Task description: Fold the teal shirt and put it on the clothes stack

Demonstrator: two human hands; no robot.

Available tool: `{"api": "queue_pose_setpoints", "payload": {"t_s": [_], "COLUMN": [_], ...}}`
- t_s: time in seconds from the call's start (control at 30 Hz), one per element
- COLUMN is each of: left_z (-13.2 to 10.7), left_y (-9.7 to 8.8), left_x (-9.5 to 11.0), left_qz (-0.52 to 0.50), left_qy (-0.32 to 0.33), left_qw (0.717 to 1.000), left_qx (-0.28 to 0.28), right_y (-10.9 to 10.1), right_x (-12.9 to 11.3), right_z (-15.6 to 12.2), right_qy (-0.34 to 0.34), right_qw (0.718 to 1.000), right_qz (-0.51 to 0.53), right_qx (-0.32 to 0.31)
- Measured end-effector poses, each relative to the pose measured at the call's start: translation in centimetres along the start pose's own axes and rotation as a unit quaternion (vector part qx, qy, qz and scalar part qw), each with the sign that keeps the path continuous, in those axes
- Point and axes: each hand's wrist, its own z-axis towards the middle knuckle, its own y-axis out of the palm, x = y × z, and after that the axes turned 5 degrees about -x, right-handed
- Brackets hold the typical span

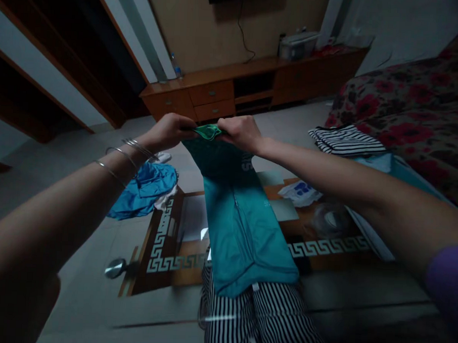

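Observation:
A teal garment with a zip hangs down in front of me, folded lengthwise. Its top edge, with a green trim, is pinched between both hands. My left hand, with several thin bangles on the wrist, is closed on the left end of that edge. My right hand is closed on the right end. The garment's lower end reaches my lap, over black-and-white striped cloth.
A blue cloth lies crumpled on the floor at left. A patterned low table stands below the garment, with a white bag on it. Folded striped clothes lie beside a floral-covered bed. A wooden cabinet lines the far wall.

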Motion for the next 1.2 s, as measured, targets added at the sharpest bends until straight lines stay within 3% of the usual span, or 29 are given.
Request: {"api": "queue_pose_setpoints", "payload": {"t_s": [0.17, 0.4, 0.5, 0.6, 0.77, 0.87, 0.97, 1.2], "left_z": [-8.1, -18.4, -22.1, -25.2, -28.3, -28.5, -27.9, -27.0], "left_y": [5.3, 16.8, 21.0, 23.9, 26.6, 27.3, 27.7, 27.7], "left_x": [5.6, 9.3, 10.5, 11.8, 12.9, 12.9, 12.8, 12.9], "left_qz": [-0.041, 0.001, 0.056, 0.086, 0.087, 0.079, 0.081, 0.070], "left_qy": [0.031, 0.103, 0.076, 0.035, 0.002, -0.014, -0.006, 0.026], "left_qw": [0.998, 0.994, 0.995, 0.996, 0.996, 0.995, 0.995, 0.997], "left_qx": [-0.028, -0.026, -0.018, 0.000, 0.033, 0.064, 0.049, -0.017], "right_y": [-1.4, 1.2, 2.1, 2.2, 0.4, -0.9, -1.7, -0.8], "right_x": [-6.6, -14.3, -16.8, -18.7, -20.0, -18.7, -16.6, -15.1], "right_z": [-8.6, -20.6, -24.2, -26.9, -30.6, -32.3, -33.0, -31.9], "right_qy": [-0.057, -0.187, -0.203, -0.191, -0.155, -0.047, 0.045, 0.026], "right_qw": [0.997, 0.974, 0.968, 0.969, 0.975, 0.987, 0.984, 0.965], "right_qz": [-0.013, -0.041, -0.037, -0.033, 0.005, 0.055, 0.100, 0.124], "right_qx": [-0.050, -0.117, -0.144, -0.154, -0.162, -0.144, -0.139, -0.229]}}
